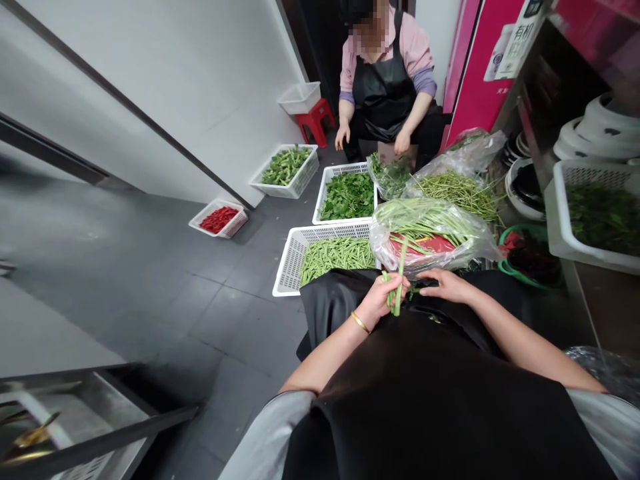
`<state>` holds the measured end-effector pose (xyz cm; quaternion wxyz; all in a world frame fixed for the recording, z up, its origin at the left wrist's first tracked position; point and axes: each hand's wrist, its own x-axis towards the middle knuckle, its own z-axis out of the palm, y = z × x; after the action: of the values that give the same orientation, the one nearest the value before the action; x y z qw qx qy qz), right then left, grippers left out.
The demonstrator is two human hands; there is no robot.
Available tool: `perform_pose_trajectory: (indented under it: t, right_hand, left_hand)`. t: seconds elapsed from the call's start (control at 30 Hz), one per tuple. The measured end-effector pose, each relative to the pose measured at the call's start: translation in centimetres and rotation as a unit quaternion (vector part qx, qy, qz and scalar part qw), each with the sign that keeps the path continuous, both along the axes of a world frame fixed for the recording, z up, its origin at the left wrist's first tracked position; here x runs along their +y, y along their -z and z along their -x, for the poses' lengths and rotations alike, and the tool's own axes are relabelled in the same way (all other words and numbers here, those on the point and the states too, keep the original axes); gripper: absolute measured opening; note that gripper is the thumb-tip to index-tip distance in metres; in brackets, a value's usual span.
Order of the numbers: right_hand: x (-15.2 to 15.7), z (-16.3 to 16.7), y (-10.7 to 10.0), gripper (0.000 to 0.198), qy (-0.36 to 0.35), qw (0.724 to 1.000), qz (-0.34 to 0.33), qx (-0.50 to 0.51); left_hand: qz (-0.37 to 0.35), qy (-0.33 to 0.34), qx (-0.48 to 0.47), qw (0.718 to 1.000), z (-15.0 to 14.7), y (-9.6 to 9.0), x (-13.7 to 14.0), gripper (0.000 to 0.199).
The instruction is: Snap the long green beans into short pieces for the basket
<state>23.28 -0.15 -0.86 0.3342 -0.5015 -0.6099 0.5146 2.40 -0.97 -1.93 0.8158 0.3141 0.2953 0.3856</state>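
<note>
My left hand [383,298] is closed around a few green bean pieces [400,283], one of them long and pointing up toward the bag. To the right of it, my right hand [445,285] hovers over my lap with fingers apart and nothing visible in them. Just beyond both hands lies an open clear plastic bag [480,243] of long green beans [445,223], with something red among them. A white basket [287,270] with cut green beans [337,260] stands on the floor ahead and left of my left hand.
Beyond are baskets of leafy greens [347,195], chopped green vegetables [286,165] and red peppers [219,219]. A co-worker [385,80] in a black apron sits opposite. Shelving with a white basket [560,220] and stacked pots [600,127] stands right. A metal rack [115,427] is lower left.
</note>
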Motion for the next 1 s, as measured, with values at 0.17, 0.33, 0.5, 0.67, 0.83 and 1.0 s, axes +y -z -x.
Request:
perform_pose_trajectory:
  t: [0.17, 0.33, 0.5, 0.67, 0.83, 1.0]
  right_hand:
    - [-0.3, 1.1, -2.1, 0.037, 0.031, 0.989, 0.015, 0.145]
    - [-2.5, 3.2, -3.6, 0.024, 0.036, 0.993, -0.113, 0.013]
    - [-2.7, 3.9, -1.4, 0.027, -0.047, 0.998, -0.034, -0.012]
    - [-0.8, 3.3, 0.3, 0.025, 0.006, 0.986, -0.133, -0.102]
    - [-0.4, 1.5, -0.4, 0.021, -0.005, 0.966, -0.216, -0.145]
    - [0.3, 0.2, -1.8, 0.022, -0.144, 0.957, -0.187, -0.169]
  left_hand:
    - [0.010, 0.090, 0.059, 0.994, 0.2, -0.1, 0.2, 0.036]
    - [0.084, -0.104, 0.021, 0.991, 0.7, 0.1, 1.9, 0.030]
    - [0.099, -0.143, 0.044, 0.984, 0.6, -0.1, 2.4, 0.034]
    - [0.024, -0.001, 0.135, 0.990, -0.3, -0.8, 1.7, 0.043]
    - [0.010, 0.035, 0.168, 0.985, -0.2, -0.7, 1.9, 0.043]
    - [-0.087, 0.085, 0.261, 0.958, 0.1, -0.5, 2.0, 0.040]
